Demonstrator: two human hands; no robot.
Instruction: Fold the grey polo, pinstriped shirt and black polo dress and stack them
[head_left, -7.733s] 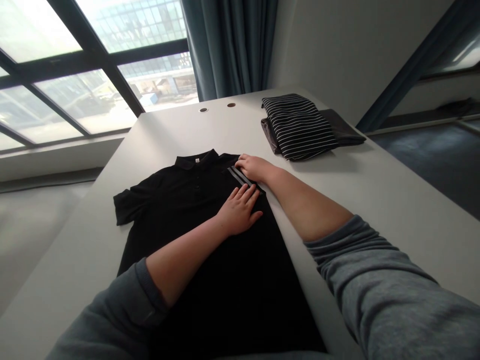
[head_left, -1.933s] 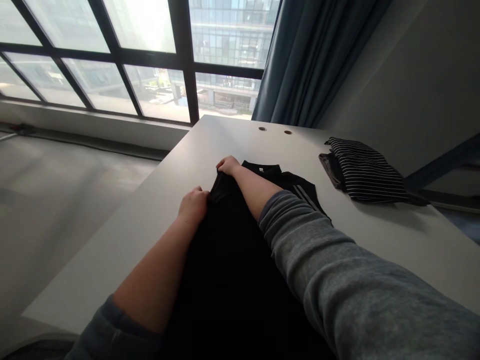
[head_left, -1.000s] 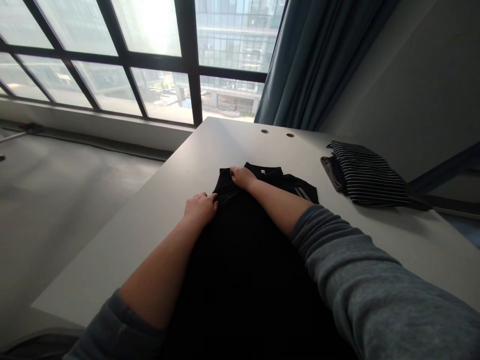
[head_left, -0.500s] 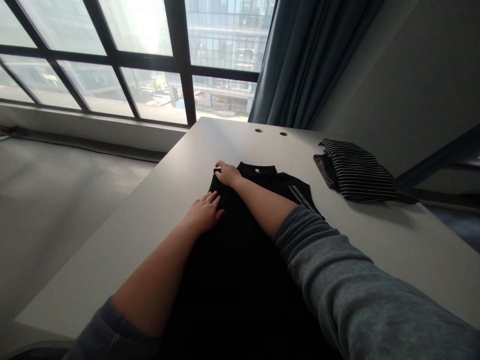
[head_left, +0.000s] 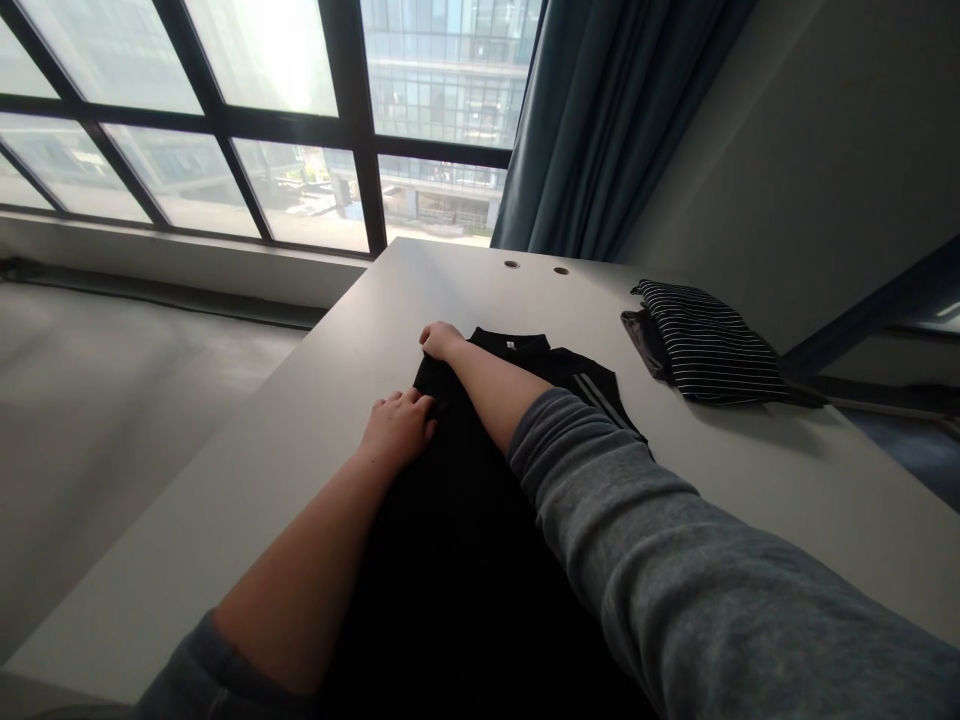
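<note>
A black T-shirt (head_left: 480,520) lies spread on the white table, its collar with a small pale label at the far end and grey stripes on its right sleeve. My right hand (head_left: 441,340) crosses over the shirt to its far left shoulder, fingers curled round the cloth there. Nearer to me, my left hand (head_left: 400,428) rests at the shirt's left edge. Its fingers are bent into the fabric and their tips are hidden. The lower part of the shirt is too dark to make out folds.
A folded black garment with white stripes (head_left: 716,345) lies on the right of the white table (head_left: 330,400), with a dark shiny piece under its left side. Two round cable holes sit near the far edge. Beyond are a blue curtain (head_left: 592,130) and large windows.
My right hand's fingers have closed on the shirt's far left shoulder. The left hand's fingers, flatter before, are now bent into the cloth. The view has shifted slightly.
</note>
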